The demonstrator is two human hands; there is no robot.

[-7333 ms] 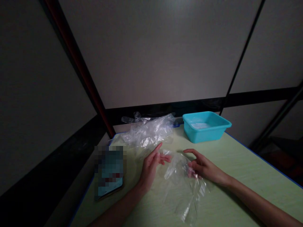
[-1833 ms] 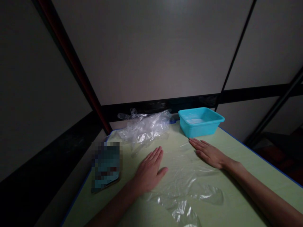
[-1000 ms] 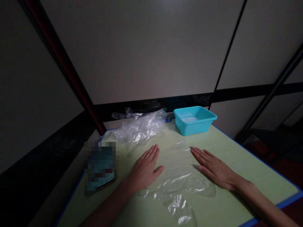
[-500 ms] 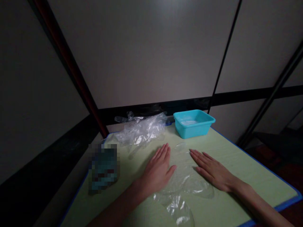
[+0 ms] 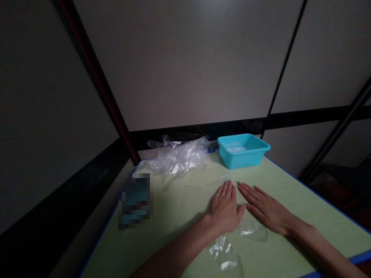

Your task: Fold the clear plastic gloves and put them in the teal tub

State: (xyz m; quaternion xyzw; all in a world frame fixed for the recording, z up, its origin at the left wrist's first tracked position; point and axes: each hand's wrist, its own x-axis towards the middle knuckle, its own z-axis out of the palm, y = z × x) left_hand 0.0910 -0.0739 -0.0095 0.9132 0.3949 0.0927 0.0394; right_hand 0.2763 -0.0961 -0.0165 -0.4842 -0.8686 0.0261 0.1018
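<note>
Across the pale green, blue-edged desk, a crinkled clear plastic glove is laid lengthwise near-to-far, lobes pointing nearward, partly covered by the flat, released left grip; the right grip is likewise opened flat. Beyond, a bunched clear plastic heap and turquoise rectangular basin are seen.

Clear, thin, glossy plastic film, wrinkled at lower center; crumpled translucent plastic, with bright highlights, above it. The turquoise tub, right of center, appears smooth plastic with a soft sheen. The pale green tabletop looks smooth, the gray panel behind mostly matt.
</note>
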